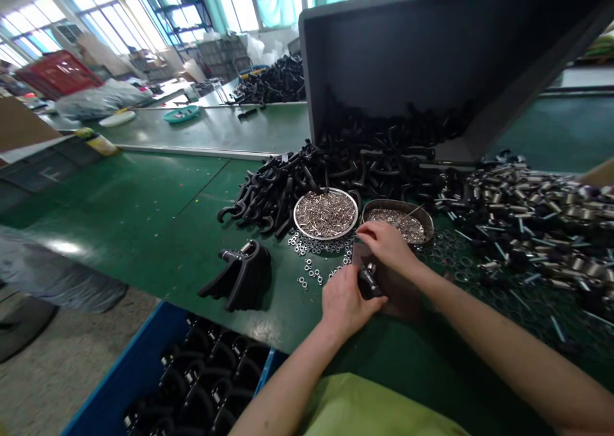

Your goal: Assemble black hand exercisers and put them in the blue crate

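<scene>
My left hand (343,298) is wrapped round a black curved part (369,284) with a shiny metal piece at its end, pressing it on a dark brown block (396,289). Just above it, my right hand (386,244) has thumb and fingertips pinched together; whatever they may hold is too small to make out. Those fingertips are between a round dish of small metal pins (326,213) and an oval tin of small metal parts (405,225). Small ring-shaped metal nuts (314,273) lie scattered on the green table left of my hands.
Stacked black parts (244,273) stand on the left. Behind the dishes, a heap of black parts (273,186) spills from a tipped grey bin (403,59). Metal fittings (551,212) are piled at right. A blue crate (119,375) of black parts sits below the table's edge.
</scene>
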The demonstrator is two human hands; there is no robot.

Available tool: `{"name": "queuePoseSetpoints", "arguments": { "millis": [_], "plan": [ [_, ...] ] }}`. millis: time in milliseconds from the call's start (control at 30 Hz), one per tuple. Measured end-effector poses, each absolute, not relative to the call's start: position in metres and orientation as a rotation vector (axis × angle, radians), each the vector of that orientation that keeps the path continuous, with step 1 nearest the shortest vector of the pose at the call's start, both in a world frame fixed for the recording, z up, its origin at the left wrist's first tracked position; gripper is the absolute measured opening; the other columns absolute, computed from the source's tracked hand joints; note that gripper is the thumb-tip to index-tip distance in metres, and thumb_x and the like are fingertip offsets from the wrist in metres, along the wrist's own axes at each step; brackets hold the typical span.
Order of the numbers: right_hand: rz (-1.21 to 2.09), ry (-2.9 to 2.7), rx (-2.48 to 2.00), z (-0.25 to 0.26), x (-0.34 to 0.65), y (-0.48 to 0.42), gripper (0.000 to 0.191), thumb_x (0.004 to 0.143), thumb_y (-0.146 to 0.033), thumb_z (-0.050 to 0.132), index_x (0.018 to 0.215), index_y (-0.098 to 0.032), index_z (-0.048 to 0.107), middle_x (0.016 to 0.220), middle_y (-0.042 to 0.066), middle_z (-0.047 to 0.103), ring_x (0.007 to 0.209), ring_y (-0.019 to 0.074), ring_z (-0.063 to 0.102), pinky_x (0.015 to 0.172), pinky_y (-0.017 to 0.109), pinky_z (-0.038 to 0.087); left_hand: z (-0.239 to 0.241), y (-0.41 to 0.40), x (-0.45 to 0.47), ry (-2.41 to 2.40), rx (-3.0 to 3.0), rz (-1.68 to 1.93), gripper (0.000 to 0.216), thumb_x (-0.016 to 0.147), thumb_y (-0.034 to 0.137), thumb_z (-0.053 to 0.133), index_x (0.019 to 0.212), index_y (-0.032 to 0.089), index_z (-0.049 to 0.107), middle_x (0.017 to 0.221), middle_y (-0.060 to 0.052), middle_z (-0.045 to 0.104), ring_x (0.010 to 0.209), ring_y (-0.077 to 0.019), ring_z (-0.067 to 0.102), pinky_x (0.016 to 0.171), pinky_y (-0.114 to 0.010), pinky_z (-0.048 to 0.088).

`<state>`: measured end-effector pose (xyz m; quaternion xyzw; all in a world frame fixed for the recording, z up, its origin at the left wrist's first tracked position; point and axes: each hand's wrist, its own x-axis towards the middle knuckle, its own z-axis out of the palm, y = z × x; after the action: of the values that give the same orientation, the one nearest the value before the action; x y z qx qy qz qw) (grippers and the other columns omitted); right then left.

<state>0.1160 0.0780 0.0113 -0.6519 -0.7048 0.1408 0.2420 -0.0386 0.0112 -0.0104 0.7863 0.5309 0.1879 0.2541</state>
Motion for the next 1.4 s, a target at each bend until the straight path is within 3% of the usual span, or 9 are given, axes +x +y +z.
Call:
{"name": "queuePoseSetpoints", "arguments": {
  "millis": [100,267,467,567,667,900,1100,1233,1400],
  "plan": [
    [0.269,-2.025,-1.793,0.009,0.102,0.121,0.015,0.082,-0.023,0.055,0.077,-0.018,0.068,0.092,0.01,0.066,0.099,0.0248,0.052,0.084,0.036,0.04,-0.014,0.01,-0.036,1.37,2.402,0.454,0.05,0.063,0.047,0.075,0.098,0.02,0.052,0.099,-0.006,0.061,0.093,-0.0263,0.056,0.08,-0.04,0.046],
    [0.238,-2.088,-1.826,-0.004,0.088,0.148,0.016,0.079,-0.02,0.057,0.066,-0.019,0.066,0.085,0.01,0.065,0.096,0.0249,0.052,0.08,0.034,0.04,-0.023,0.008,-0.037,1.287,2.49,0.489,0.061,0.063,0.06,0.071,0.105,0.02,0.053,0.105,-0.007,0.059,0.097,-0.0261,0.054,0.084,-0.041,0.044],
    [0.296,-1.983,-1.814,-0.004,0.09,0.147,0.017,0.088,-0.016,0.045,0.093,-0.014,0.06,0.093,0.011,0.065,0.091,0.0219,0.055,0.082,0.033,0.039,-0.029,0.01,-0.038,1.302,2.434,0.547,0.057,0.063,0.051,0.074,0.108,0.021,0.055,0.107,-0.006,0.059,0.099,-0.0257,0.052,0.086,-0.041,0.042],
    [0.376,-1.92,-1.772,0.005,0.097,0.135,0.018,0.089,-0.017,0.042,0.097,-0.014,0.059,0.09,0.008,0.066,0.083,0.0184,0.057,0.076,0.029,0.041,-0.026,0.012,-0.035,1.332,2.405,0.512,0.055,0.058,0.047,0.078,0.102,0.021,0.057,0.101,-0.006,0.06,0.096,-0.0261,0.052,0.083,-0.041,0.042],
    [0.46,-1.917,-1.705,0.012,0.112,0.106,0.014,0.087,-0.019,0.048,0.086,-0.018,0.062,0.089,0.005,0.067,0.083,0.0162,0.059,0.077,0.027,0.042,-0.024,0.015,-0.033,1.332,2.38,0.498,0.054,0.057,0.045,0.078,0.101,0.022,0.058,0.101,-0.006,0.059,0.097,-0.0264,0.051,0.085,-0.041,0.041],
    [0.682,-1.924,-1.603,0.0,0.138,0.022,0.014,0.082,-0.015,0.051,0.086,-0.02,0.063,0.087,0.005,0.064,0.086,0.0184,0.058,0.079,0.032,0.044,-0.025,0.017,-0.034,1.29,2.405,0.487,0.051,0.057,0.044,0.078,0.096,0.02,0.057,0.1,-0.006,0.059,0.097,-0.0261,0.051,0.085,-0.04,0.041],
    [0.437,-2.152,-1.574,-0.01,0.121,0.007,0.02,0.082,-0.007,0.044,0.093,-0.015,0.058,0.087,0.009,0.059,0.086,0.0213,0.053,0.076,0.034,0.043,-0.025,0.016,-0.035,1.284,2.454,0.457,0.048,0.06,0.047,0.075,0.095,0.02,0.056,0.099,-0.005,0.059,0.096,-0.0254,0.052,0.084,-0.039,0.041],
    [0.23,-2.339,-1.492,-0.014,0.113,-0.003,0.017,0.086,-0.014,0.045,0.089,-0.016,0.061,0.08,0.009,0.061,0.081,0.0229,0.051,0.075,0.036,0.043,-0.025,0.015,-0.035,1.265,2.499,0.449,0.041,0.068,0.049,0.069,0.092,0.019,0.056,0.094,-0.007,0.06,0.094,-0.0257,0.052,0.082,-0.039,0.04],
    [0.32,-2.05,-1.756,0.001,0.148,0.014,0.02,0.09,-0.021,0.046,0.099,-0.019,0.064,0.097,0.007,0.065,0.092,0.0179,0.056,0.084,0.03,0.044,-0.024,0.013,-0.037,1.208,2.49,0.495,0.059,0.065,0.046,0.074,0.114,0.022,0.052,0.104,-0.005,0.059,0.097,-0.0251,0.051,0.084,-0.039,0.039]
  ]
}}
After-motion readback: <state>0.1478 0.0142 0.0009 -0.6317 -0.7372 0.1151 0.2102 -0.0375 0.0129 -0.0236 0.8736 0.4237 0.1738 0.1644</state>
